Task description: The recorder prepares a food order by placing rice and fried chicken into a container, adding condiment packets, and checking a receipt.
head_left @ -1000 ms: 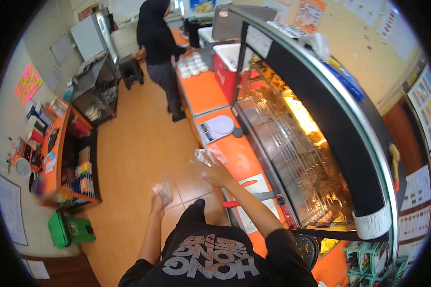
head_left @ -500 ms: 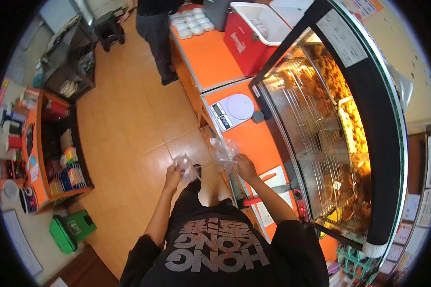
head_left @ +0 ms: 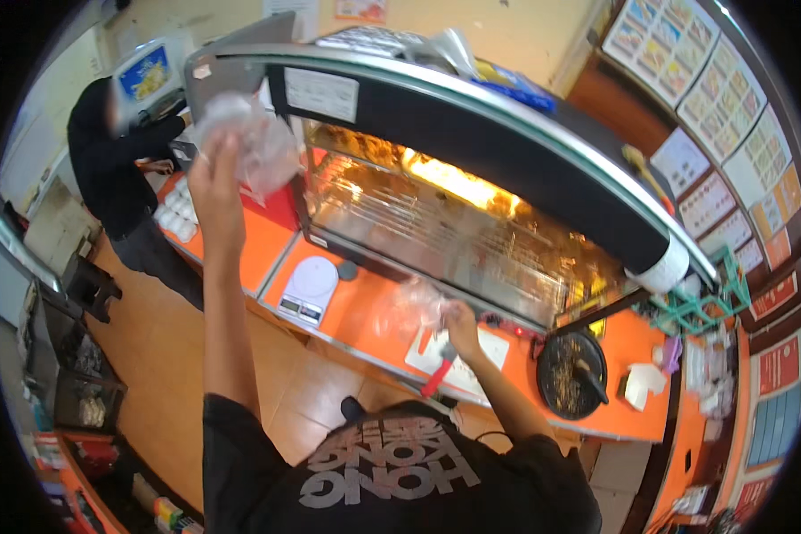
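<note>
The person's left hand [head_left: 212, 173] is raised high, its fingers closed on a crumpled clear plastic glove or bag [head_left: 249, 142] that billows above and to the right of the fist, in front of the upper left corner of the heated glass display case [head_left: 472, 231]. The right hand [head_left: 461, 318] is low over the orange table [head_left: 365, 307], closed on a second piece of clear plastic [head_left: 409, 307] that hangs to its left. The two hands are well apart. Just beneath the right hand lie a white cutting board [head_left: 489, 351] and a red-handled tool [head_left: 438, 374]. A white kitchen scale [head_left: 309, 287] sits on the table to the left, and a round black pan [head_left: 571, 374] stands to the right. Another person in dark clothing [head_left: 116, 178] stands farther along the table at the left.
</note>
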{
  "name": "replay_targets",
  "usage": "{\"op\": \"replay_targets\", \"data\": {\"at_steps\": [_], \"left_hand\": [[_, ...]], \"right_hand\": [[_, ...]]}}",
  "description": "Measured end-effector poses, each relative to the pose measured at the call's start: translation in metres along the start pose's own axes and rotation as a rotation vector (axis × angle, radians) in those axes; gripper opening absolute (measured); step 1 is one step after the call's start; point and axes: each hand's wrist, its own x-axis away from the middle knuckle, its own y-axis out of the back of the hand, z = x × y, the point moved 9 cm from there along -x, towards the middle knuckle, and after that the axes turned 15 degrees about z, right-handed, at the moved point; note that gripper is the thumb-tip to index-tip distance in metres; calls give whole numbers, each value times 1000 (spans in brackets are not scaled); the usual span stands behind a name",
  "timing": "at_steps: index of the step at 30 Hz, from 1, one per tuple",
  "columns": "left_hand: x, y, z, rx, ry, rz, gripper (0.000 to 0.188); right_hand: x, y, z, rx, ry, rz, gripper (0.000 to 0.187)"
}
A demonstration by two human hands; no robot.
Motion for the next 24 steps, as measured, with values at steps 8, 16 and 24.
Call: {"op": "replay_targets", "data": {"at_steps": [8,16,24], "left_hand": [[134,-132,139,-155,271,370,27],[243,-275,135,892,830,469,72],[217,-253,137,466,753,396,47]], "right_hand": [[17,35,120,-496,-23,-75,10],[9,43,161,-75,78,15,12],[6,54,193,-1,148,194,17]]}}
